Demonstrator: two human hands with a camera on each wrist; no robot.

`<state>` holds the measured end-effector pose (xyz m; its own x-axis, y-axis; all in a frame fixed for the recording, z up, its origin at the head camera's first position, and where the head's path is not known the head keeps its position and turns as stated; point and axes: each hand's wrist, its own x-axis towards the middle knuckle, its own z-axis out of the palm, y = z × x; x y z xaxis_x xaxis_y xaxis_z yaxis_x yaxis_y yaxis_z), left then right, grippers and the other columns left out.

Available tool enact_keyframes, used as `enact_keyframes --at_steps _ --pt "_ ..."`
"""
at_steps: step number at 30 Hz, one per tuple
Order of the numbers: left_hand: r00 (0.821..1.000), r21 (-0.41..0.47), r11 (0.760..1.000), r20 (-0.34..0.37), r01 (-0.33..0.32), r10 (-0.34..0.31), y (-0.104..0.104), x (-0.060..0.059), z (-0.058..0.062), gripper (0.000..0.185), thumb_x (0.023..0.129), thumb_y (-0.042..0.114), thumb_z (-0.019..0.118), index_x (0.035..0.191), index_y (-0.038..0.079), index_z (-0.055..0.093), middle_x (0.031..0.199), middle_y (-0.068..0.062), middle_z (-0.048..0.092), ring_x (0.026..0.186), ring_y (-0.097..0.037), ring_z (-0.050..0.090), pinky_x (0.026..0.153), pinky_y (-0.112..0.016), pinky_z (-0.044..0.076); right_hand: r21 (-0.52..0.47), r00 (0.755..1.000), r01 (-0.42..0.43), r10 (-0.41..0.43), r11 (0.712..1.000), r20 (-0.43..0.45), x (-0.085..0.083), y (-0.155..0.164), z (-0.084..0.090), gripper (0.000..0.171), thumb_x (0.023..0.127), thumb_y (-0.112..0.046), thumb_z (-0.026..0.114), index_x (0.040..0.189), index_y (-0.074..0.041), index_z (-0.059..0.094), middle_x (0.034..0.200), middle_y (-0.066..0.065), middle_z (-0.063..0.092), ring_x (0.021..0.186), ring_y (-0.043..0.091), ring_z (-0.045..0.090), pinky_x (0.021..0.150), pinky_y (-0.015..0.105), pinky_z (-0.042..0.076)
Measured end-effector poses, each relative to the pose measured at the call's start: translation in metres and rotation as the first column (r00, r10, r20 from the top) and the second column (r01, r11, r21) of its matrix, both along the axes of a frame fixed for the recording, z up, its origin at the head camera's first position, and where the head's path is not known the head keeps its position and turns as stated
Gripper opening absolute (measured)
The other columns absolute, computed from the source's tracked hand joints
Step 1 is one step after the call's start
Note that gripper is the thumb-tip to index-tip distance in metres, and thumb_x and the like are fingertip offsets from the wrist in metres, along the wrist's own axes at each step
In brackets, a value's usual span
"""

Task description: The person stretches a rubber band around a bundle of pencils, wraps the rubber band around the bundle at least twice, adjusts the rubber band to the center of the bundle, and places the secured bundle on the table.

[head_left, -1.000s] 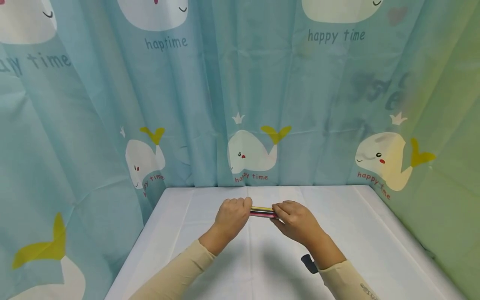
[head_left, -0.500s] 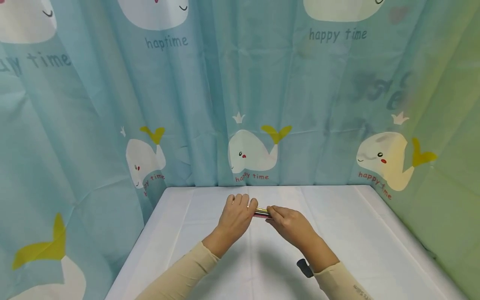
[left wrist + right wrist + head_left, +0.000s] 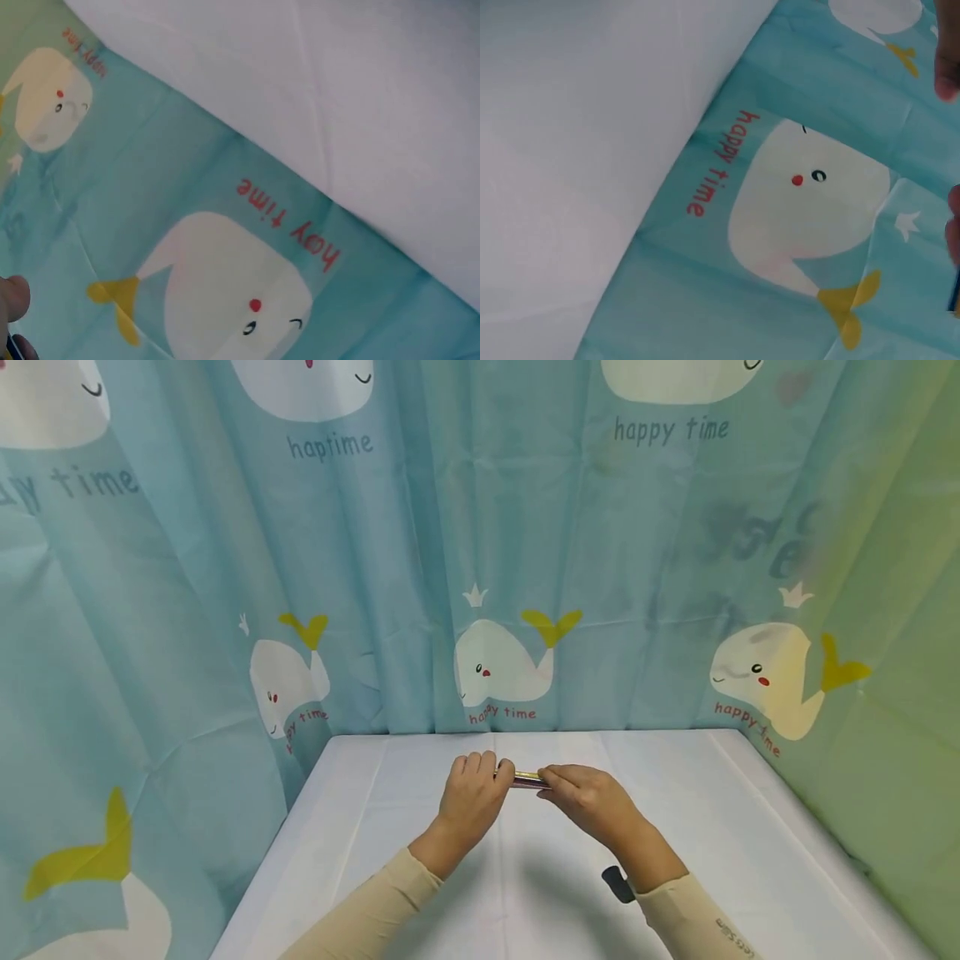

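Observation:
A bundle of pencils (image 3: 528, 780), striped yellow, dark and reddish, spans the short gap between both hands above the table in the head view. My left hand (image 3: 474, 793) grips its left part, with the fingers curled over it and the thumb towards the middle. On the other end, my right hand (image 3: 592, 802) pinches it between thumb and fingers. Both ends are hidden by the hands. At the left wrist view's lower left edge only fingertips (image 3: 16, 296) show. The right wrist view catches a dark and yellow bit of the pencils (image 3: 956, 296) at its right edge.
Below the hands lies a white-covered table (image 3: 405, 752), marked by their shadows. A blue curtain (image 3: 405, 568) printed with whales hangs right behind its far edge and along the left; the right side looks greenish. A dark device (image 3: 617, 884) sits by the right wrist.
My left hand's fingers loosen, shift slightly along the pencils and curl again, leaving less of them showing between the hands. My right hand dips left, then returns right, still pinching its end.

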<state>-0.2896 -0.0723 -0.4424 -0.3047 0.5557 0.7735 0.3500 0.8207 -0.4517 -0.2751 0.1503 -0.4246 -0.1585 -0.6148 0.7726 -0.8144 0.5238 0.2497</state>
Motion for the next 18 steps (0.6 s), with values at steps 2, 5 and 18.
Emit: enact_keyframes --at_steps 2,5,18 --pt "1.0 0.012 1.0 0.006 -0.006 0.006 0.001 -0.001 0.0 0.012 0.095 0.019 0.048 0.087 0.014 0.054 0.069 -0.004 0.046 0.058 -0.019 0.047 0.054 -0.03 0.033 0.015 0.999 0.054 -0.054 0.998 -0.004 0.0 0.002 0.001 0.04 0.073 -0.015 0.084 0.106 0.002 0.069 0.098 0.008 0.072 0.084 0.021 0.07 0.077 0.032 0.055" --pt "1.0 0.04 0.999 0.008 -0.027 0.027 0.002 -0.001 0.002 0.022 0.096 0.017 0.035 0.082 0.013 0.051 0.066 -0.003 0.041 0.054 -0.019 0.041 0.051 -0.029 0.026 0.038 0.988 0.15 -0.148 0.988 -0.039 0.002 0.005 0.002 0.049 0.068 -0.014 0.087 0.109 0.004 0.068 0.101 0.011 0.071 0.088 0.024 0.069 0.083 0.037 0.053" --pt "0.998 -0.002 0.998 0.015 0.06 -0.06 0.001 0.007 0.011 0.028 0.095 0.01 0.033 0.068 0.014 0.04 0.055 0.001 0.023 0.039 -0.012 0.031 0.043 -0.024 0.01 -0.011 0.988 0.047 -0.048 0.999 -0.145 0.002 0.01 0.003 0.032 0.102 -0.016 0.048 0.1 0.006 0.071 0.093 0.013 0.068 0.078 0.026 0.067 0.072 0.037 0.055"
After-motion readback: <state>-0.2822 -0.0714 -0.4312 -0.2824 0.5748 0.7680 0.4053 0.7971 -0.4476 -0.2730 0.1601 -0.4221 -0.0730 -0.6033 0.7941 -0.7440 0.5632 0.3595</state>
